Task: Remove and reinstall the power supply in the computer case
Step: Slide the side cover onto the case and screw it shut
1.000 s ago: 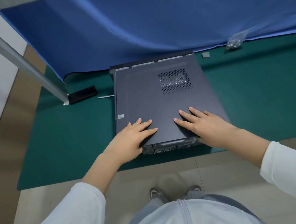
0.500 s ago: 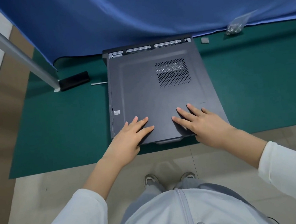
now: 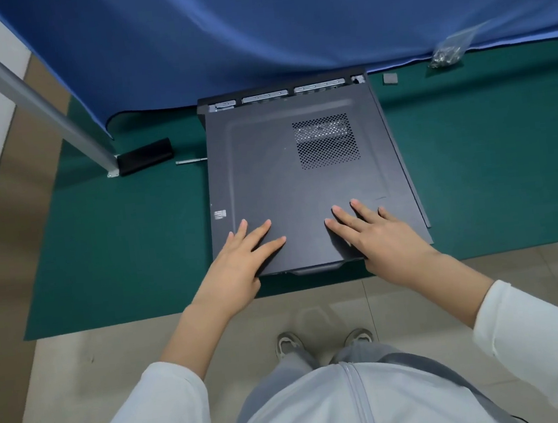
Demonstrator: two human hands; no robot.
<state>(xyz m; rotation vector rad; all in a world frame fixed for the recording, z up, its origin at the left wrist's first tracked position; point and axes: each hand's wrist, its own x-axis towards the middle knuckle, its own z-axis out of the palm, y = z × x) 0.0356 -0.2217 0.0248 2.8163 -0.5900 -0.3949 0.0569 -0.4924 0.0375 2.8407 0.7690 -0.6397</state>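
Palms lie flat on the near end of the side panel (image 3: 289,189), left hand (image 3: 242,267) and right hand (image 3: 383,238) with straight, spread fingers, neither grip closed on anything; likely they press so friction can slide the panel along the computer case (image 3: 398,150), which rests on its side on the green mat (image 3: 490,172) on the floor. At the far end a strip of the case frame with metal tabs shows beyond the panel, suggesting it sits off its closed seat. The power supply is hidden beneath the panel. A small bag of screws (image 3: 447,52) lies well apart by the blue cloth (image 3: 285,21); a thin metal tool (image 3: 191,161) lies left, too small to identify.
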